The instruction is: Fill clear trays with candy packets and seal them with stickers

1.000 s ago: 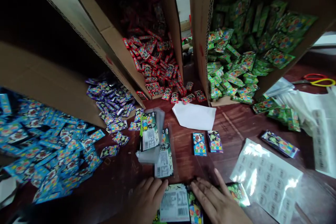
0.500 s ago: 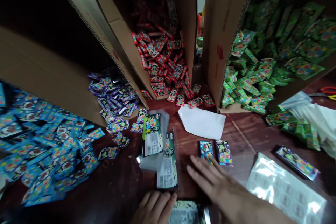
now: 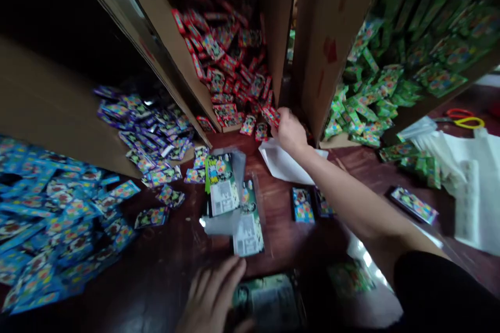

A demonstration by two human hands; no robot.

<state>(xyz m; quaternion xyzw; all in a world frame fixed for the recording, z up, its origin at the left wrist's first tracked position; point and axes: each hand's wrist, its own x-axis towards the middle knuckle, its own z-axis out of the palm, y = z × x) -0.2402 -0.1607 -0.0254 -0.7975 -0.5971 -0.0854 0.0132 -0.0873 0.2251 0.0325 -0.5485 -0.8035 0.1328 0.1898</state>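
My right hand (image 3: pixel 289 129) reaches to the mouth of the middle cardboard box, its fingers closed on a small red packet (image 3: pixel 270 115). More red packets (image 3: pixel 228 109) spill from that box around it. At the bottom, my left hand (image 3: pixel 211 294) lies with fingers stretched out beside a dark green printed pack (image 3: pixel 271 296), its thumb near the pack's edge; whether it touches is blurred. A blue packet (image 3: pixel 303 205) and a partly covered purple packet (image 3: pixel 323 203) lie below my right forearm. Printed cards in clear sleeves (image 3: pixel 224 187) overlap in the middle of the table.
Blue packets (image 3: pixel 62 218) heap at left, purple packets (image 3: pixel 152 135) beside them, green packets (image 3: pixel 363 99) in the right box. White paper (image 3: pixel 279 164) lies under my right wrist. Scissors (image 3: pixel 466 118) and a purple-and-black pack (image 3: pixel 414 204) are at right.
My right hand has moved from beside the blue and purple packets forward to the red pile and taken a red packet. My left hand stays near the dark green pack. The view has shifted.
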